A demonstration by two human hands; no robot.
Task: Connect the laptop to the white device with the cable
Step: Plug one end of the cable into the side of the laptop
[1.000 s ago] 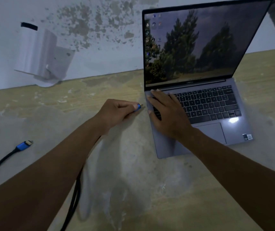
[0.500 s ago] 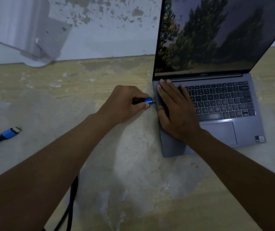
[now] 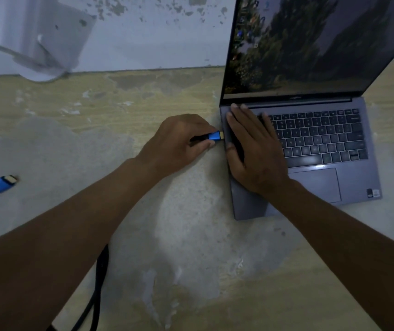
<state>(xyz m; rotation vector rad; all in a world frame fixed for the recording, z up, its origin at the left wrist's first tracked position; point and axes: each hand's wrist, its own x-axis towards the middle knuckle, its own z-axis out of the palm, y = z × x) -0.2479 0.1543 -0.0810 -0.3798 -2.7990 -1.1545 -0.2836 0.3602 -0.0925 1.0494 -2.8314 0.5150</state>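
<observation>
Plugging-in step: the left hand [image 3: 179, 142] pinches the blue HDMI plug [image 3: 213, 136] at the laptop [image 3: 310, 149]'s left edge; the right hand [image 3: 254, 151], spread flat, braces it. Next, push it home squarely.

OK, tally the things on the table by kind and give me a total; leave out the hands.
Laptop: 1
White device: 1
Cable, with two blue plugs, one at the laptop's side and one loose on the table: 1
Total: 3
</observation>
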